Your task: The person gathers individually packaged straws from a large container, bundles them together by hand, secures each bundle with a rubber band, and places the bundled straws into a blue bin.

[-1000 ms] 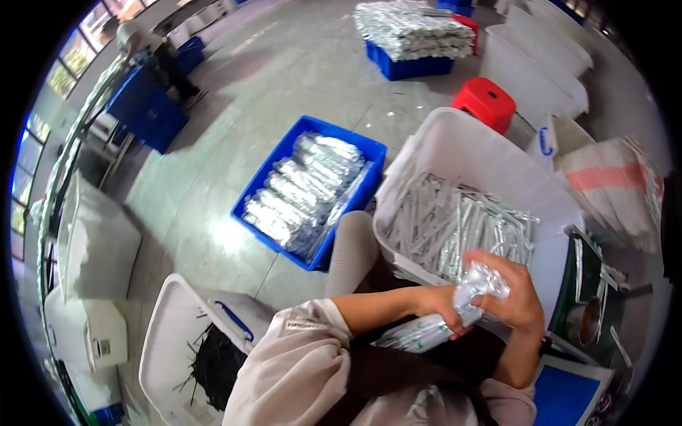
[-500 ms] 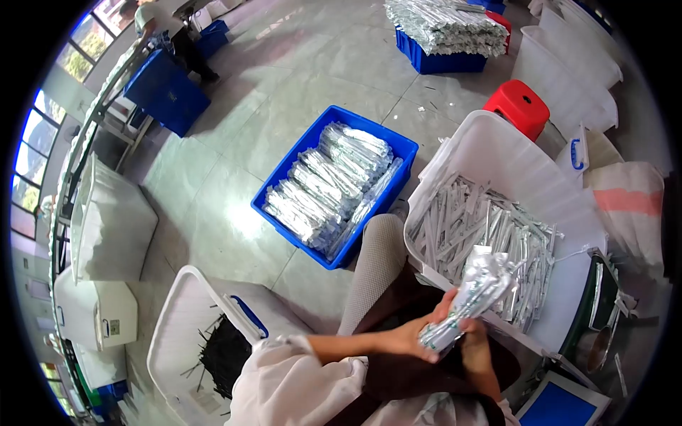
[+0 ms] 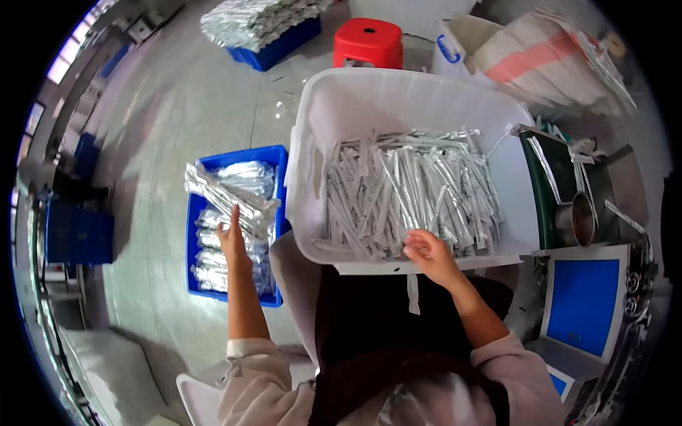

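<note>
My left hand (image 3: pixel 234 240) grips a bundle of long, thin silver packets (image 3: pixel 226 193). It holds them tilted over the blue crate (image 3: pixel 283 181), where more silver bundles (image 3: pixel 215 259) lie in rows. My right hand (image 3: pixel 429 257) is at the front rim of the white bin (image 3: pixel 419 84), its fingers loosely curled and apart. Nothing shows in that hand. Just beyond its fingertips, many loose silver packets (image 3: pixel 419 192) lie in the bin. Below the rim hangs one pale strip (image 3: pixel 414 293).
A red stool (image 3: pixel 368 41) stands behind the bin. Farther back left, silver packets (image 3: pixel 256 21) are piled on another blue crate (image 3: pixel 284 46). At right are a striped sack (image 3: pixel 536 60), a metal cup (image 3: pixel 574 220) and a blue panel (image 3: pixel 582 305).
My view has turned right. The bundle, formerly between both hands before the white bin, is now in my left hand over the blue crate. My right hand has let go and moved to the bin.
</note>
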Demonstrator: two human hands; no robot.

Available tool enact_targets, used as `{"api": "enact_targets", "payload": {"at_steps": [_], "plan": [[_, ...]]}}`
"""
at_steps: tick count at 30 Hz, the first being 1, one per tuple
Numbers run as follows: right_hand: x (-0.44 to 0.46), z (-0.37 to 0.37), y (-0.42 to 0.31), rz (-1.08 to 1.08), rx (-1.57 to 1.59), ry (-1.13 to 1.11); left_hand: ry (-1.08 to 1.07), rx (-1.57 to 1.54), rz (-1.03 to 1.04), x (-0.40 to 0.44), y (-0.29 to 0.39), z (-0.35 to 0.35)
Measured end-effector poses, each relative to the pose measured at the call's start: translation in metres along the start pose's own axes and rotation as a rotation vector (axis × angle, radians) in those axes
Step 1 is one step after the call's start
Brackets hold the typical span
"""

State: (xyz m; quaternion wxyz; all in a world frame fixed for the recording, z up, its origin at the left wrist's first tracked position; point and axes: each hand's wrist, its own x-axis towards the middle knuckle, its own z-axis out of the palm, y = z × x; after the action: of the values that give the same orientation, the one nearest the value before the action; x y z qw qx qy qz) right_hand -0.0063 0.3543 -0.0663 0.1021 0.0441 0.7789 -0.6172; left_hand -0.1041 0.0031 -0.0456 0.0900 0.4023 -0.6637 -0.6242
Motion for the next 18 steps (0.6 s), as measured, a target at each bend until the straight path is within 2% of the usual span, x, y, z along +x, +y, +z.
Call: {"api": "enact_targets", "payload": {"at_steps": [1,2,3,4,5,6,8,11,12,13,15,17,18], "plan": [[0.001,-0.012,0.019,0.047,-0.084,0.082,0.092,0.031,0.32,0.029,-0.035,0.005],[0.006,-0.026,0.046,0.044,-0.25,0.18,0.02,0.055,0.505,0.027,-0.044,0.015],[0.01,-0.04,0.055,0.131,-0.391,0.206,-0.055,0.087,0.68,0.017,-0.054,0.023],[0.023,-0.054,0.071,0.235,-0.526,0.191,-0.179,0.053,0.681,0.002,-0.056,0.043],[0.035,-0.063,0.085,0.213,-0.605,0.247,-0.321,0.038,0.679,-0.023,-0.05,0.066],[0.053,-0.07,0.122,0.063,-0.76,0.271,-0.392,0.127,0.672,-0.039,-0.052,0.09],[0.09,-0.071,0.124,0.215,-0.601,0.101,-0.559,0.247,0.635,-0.052,-0.073,0.134],[0.143,-0.066,0.117,0.28,-0.659,0.064,-0.753,0.469,0.63,-0.068,-0.103,0.176],[0.162,-0.067,0.11,0.285,-0.653,0.069,-0.819,0.472,0.562,-0.071,-0.112,0.181],[0.178,-0.069,0.101,0.321,-0.651,0.043,-0.835,0.495,0.603,-0.076,-0.116,0.183],[0.193,-0.065,0.103,0.371,-0.645,0.016,-0.857,0.746,0.789,-0.074,-0.117,0.178],[0.198,-0.051,0.115,0.458,-0.875,0.118,-0.866,0.766,0.752,-0.069,-0.113,0.179],[0.202,-0.044,0.117,0.617,-0.778,0.031,-0.859,0.778,0.715,-0.066,-0.11,0.181]]}}
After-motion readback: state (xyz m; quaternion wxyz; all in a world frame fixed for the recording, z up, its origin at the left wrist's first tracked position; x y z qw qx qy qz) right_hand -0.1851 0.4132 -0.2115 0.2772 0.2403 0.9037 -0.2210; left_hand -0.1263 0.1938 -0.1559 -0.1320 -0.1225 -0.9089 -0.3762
